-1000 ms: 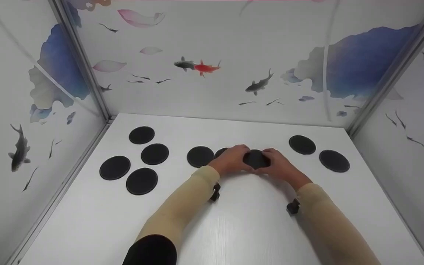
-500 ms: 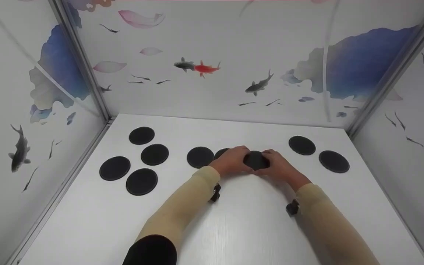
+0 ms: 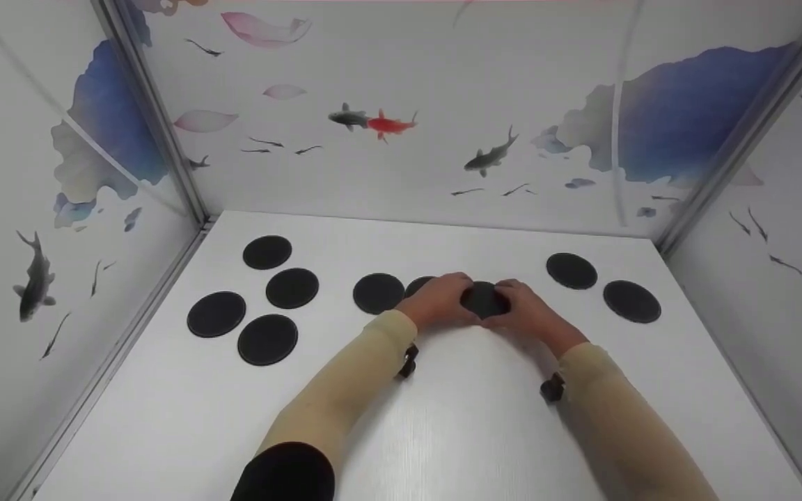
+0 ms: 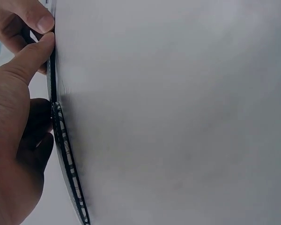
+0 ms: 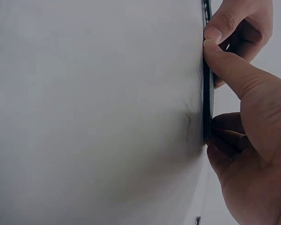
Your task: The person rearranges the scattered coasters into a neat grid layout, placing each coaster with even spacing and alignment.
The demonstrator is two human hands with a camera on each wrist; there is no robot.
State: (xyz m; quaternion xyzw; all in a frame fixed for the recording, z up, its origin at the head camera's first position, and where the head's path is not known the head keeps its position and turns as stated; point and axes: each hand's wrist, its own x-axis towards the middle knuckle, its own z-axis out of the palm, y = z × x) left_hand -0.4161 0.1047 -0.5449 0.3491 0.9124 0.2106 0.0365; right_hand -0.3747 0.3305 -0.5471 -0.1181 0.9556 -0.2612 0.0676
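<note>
A round black coaster [image 3: 484, 300] lies flat on the white table between my two hands. My left hand [image 3: 439, 300] grips its left side and my right hand [image 3: 532, 313] its right side. Both thumbs meet at the near edge, and the other fingers curl round the sides. Seen edge-on in the right wrist view, the held coaster [image 5: 207, 93] is thin and dark. Partly hidden by my left hand is another coaster [image 3: 417, 285]. Its patterned edge [image 4: 71, 161] shows close beside the held one in the left wrist view.
One more coaster [image 3: 379, 293] lies just left of the hidden one. Several others [image 3: 267, 339] are grouped at the left of the table [image 3: 457, 424], and two [image 3: 571, 271] lie at the back right. White panels [image 3: 429, 188] with painted fish enclose the back and sides.
The head view has shifted very slightly. Both hands and the coasters keep their places.
</note>
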